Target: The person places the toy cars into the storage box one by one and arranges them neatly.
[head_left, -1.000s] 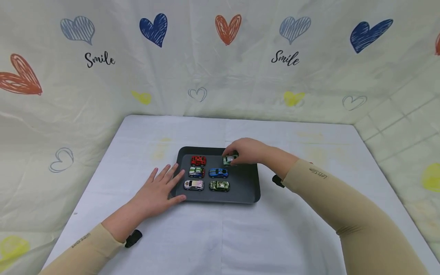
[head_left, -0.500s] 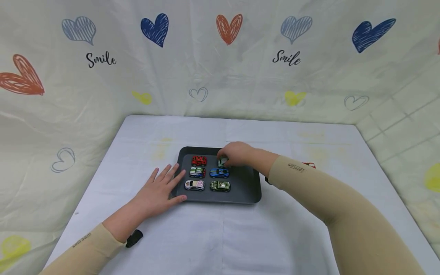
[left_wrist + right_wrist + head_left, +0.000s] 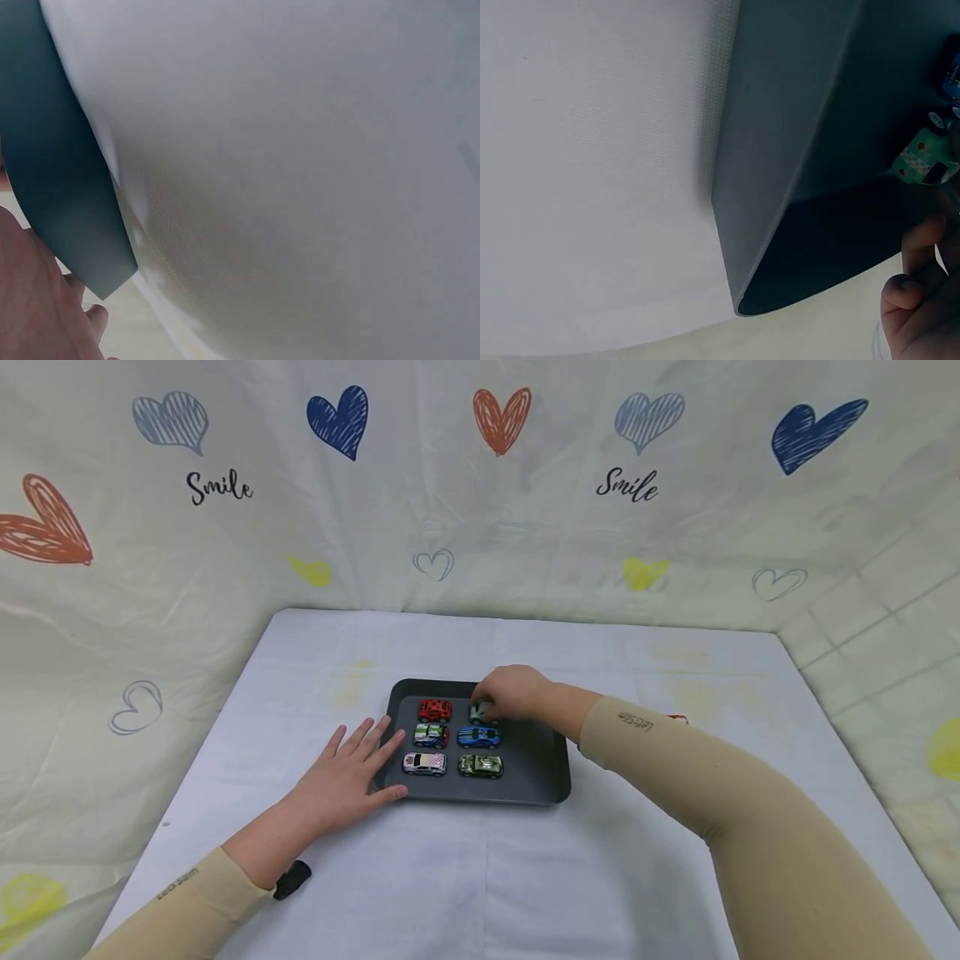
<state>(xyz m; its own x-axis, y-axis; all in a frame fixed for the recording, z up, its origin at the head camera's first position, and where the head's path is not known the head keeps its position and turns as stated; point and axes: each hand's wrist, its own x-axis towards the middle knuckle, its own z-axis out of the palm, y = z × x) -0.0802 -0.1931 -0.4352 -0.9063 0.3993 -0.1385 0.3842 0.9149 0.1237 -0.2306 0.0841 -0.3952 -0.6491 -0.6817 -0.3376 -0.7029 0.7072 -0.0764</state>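
Note:
A dark grey tray (image 3: 528, 781) holds several toy cars in two columns. The left column has a red car (image 3: 435, 711), a white-green-blue car (image 3: 431, 736) and a white-pink car (image 3: 424, 764). Beside them sit a blue car (image 3: 478, 737) and a camouflage-green car (image 3: 481, 766). My right hand (image 3: 517, 693) pinches a pale green toy car (image 3: 924, 159) at the top of the second column, partly covered by the fingers. With fingers spread straight, my left hand (image 3: 341, 785) rests on the tray's left edge; the left wrist view shows part of it beside the tray wall.
Behind the right forearm, a small red thing (image 3: 678, 718) peeks out on the white tabletop (image 3: 480, 877). A white cloth (image 3: 555, 527) printed with hearts hangs behind the table. A black wrist camera (image 3: 292, 880) sits under the left wrist.
My right hand has moved left within the tray, bringing the pale green car from right of the column to above the blue car. The left hand stays put.

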